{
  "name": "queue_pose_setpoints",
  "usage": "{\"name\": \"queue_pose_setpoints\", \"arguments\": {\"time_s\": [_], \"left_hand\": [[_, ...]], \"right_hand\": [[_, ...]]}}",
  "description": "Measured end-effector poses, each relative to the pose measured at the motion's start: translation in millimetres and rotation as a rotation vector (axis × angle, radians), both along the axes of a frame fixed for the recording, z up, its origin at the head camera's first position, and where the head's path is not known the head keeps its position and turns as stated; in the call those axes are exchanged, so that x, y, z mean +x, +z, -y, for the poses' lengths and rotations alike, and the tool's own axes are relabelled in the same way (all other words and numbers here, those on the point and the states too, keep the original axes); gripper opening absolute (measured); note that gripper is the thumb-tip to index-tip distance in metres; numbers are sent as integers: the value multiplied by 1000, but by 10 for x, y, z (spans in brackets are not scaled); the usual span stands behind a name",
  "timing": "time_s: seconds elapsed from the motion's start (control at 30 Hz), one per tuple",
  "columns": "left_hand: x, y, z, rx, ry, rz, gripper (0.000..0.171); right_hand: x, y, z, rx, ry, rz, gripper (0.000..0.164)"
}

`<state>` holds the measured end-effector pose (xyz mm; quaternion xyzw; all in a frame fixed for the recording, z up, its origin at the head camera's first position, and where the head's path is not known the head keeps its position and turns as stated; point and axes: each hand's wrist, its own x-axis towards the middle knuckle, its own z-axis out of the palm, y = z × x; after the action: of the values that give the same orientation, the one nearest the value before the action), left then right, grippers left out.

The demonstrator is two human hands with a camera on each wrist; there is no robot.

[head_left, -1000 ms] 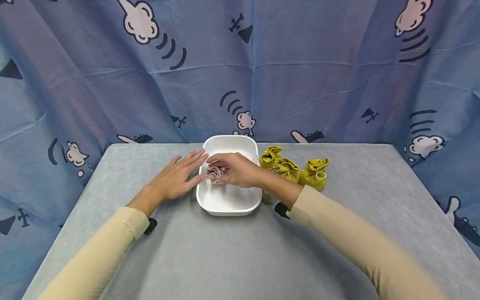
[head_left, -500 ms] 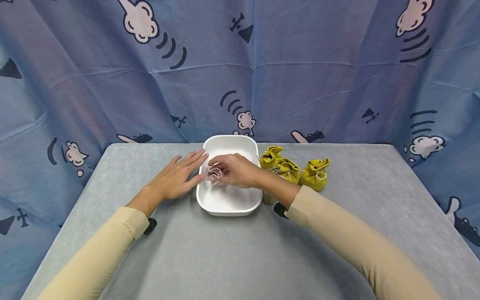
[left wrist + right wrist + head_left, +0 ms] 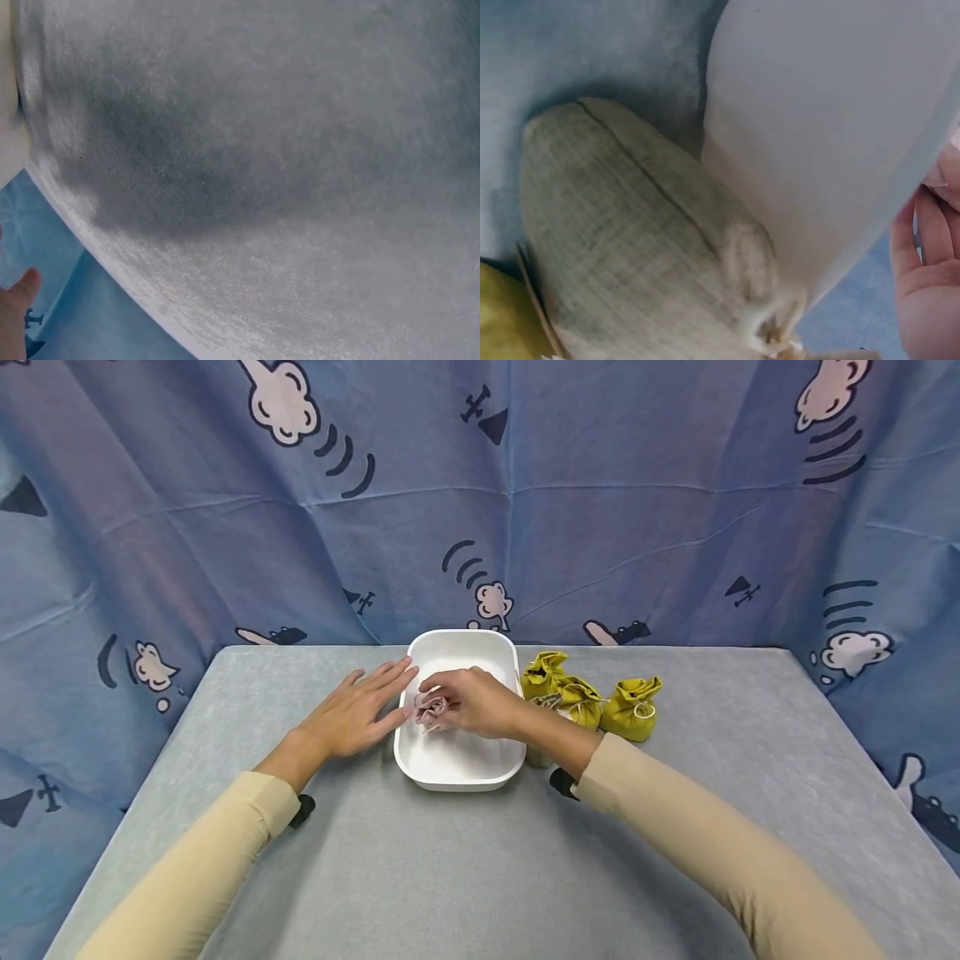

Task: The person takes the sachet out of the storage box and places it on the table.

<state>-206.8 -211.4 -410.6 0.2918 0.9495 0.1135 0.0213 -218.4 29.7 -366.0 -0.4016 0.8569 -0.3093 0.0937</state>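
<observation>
A white plastic tub (image 3: 459, 767) stands on the table, and my right hand (image 3: 483, 702) reaches into it from the right. Between its thumb and fingers it pinches a crumpled pinkish cloth pouch (image 3: 431, 710) with a ruffled top and a pale string. The pouch's lower part is hidden behind the fingers. My left hand (image 3: 356, 710) lies at the tub's left rim, palm down and fingers straight, with fingertips at the edge. In the right wrist view, part of my right hand (image 3: 934, 255) shows at the right edge, past the tub's wall.
Beside the tub's right wall lies a grey-green linen pouch (image 3: 645, 240), mostly under my right forearm in the head view. Three mustard-yellow drawstring pouches (image 3: 630, 710) stand to the right. A blue patterned curtain (image 3: 615, 527) hangs behind the table (image 3: 420, 877).
The right hand and the pinkish pouch have shifted very slightly to the right inside the tub, its ruffled top turning a little. The left hand stays in place.
</observation>
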Motion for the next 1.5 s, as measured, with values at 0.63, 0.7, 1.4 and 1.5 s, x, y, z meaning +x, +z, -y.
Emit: {"name": "queue_pose_setpoints", "arguments": {"time_s": [0.63,0.7,1.4,1.5], "left_hand": [[12,9,0,16,1,9,65],[15,12,4,18,4,12,65],[11,28,-22,5,-2,22,65],[11,32,-21,-2,0,23,66]], "right_hand": [[-31,100,-117,-60,-31,-7,32],[-26,116,-126,-57,-25,-12,31],[224,418,-433,-169,1,-27,29],[283,458,-512,-201,-1,-31,30]]}}
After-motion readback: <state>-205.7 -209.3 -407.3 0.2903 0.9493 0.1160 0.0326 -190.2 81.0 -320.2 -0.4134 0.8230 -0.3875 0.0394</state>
